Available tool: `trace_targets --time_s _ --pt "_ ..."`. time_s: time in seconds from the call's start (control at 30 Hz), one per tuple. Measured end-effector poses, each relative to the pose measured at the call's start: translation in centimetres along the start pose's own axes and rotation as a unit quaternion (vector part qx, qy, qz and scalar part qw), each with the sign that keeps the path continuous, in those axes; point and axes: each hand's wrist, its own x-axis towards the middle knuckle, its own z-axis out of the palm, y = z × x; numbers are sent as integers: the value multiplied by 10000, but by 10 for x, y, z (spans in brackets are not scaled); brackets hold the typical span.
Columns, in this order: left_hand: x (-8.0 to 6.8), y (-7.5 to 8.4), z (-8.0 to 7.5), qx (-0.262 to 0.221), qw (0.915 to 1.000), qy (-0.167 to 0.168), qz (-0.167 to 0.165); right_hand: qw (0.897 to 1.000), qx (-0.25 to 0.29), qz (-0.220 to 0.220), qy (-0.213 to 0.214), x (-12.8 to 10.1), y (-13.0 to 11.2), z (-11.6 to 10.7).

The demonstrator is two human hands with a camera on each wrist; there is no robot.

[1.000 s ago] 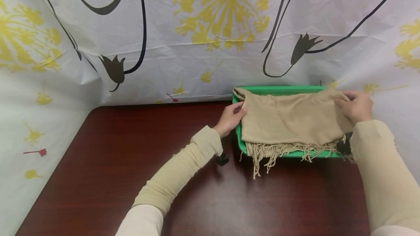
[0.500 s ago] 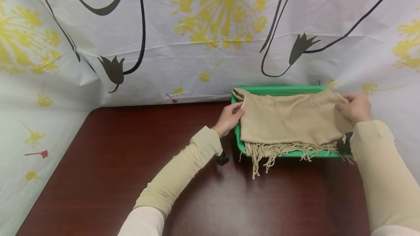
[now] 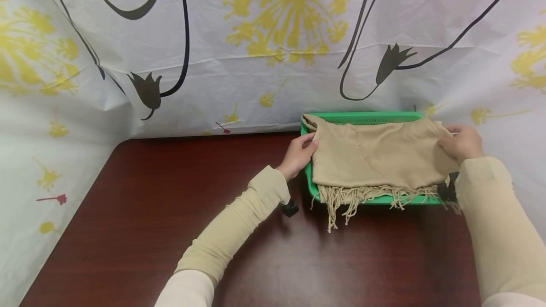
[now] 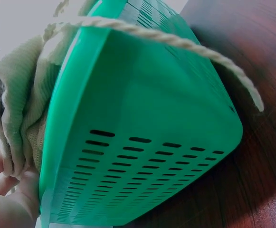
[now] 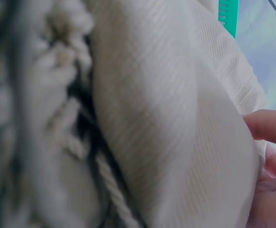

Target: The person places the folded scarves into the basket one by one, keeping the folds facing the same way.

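A tan fringed scarf (image 3: pixel 379 155), folded into a rough rectangle, lies in a green plastic basket (image 3: pixel 362 117). Its fringe hangs over the basket's near rim. With thumb and fingers, my left hand (image 3: pixel 297 155) pinches the scarf's left edge beside the basket rim; the left wrist view shows the fingers (image 4: pixel 14 199) on the layered folds. At the other end, my right hand (image 3: pixel 464 143) holds the scarf's right edge, thumb on the near side. Part of that grip is hidden behind the cloth in the right wrist view, where the fingertips (image 5: pixel 266 124) meet the fabric.
The basket stands on a dark red-brown table (image 3: pixel 170 203), at its back right. A white curtain (image 3: pixel 239 84) with yellow flowers and dark stems hangs close behind and at both sides. One twisted fringe strand (image 4: pixel 176 42) dangles past the basket's slotted wall.
Very little differs. The right hand has shifted slightly down at the scarf's right end, while the left hand and basket stay in place.
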Motion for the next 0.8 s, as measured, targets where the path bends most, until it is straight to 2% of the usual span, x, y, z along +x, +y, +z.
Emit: trace_targets --time_s 0.33,0.8 --pt "-2 2 1 46 9999 94 39 9976 -602 -335 30 2 3 -1" --pt "-8 1 1 -97 9999 60 -122 9888 -1315 -699 -59 -2 3 -7"
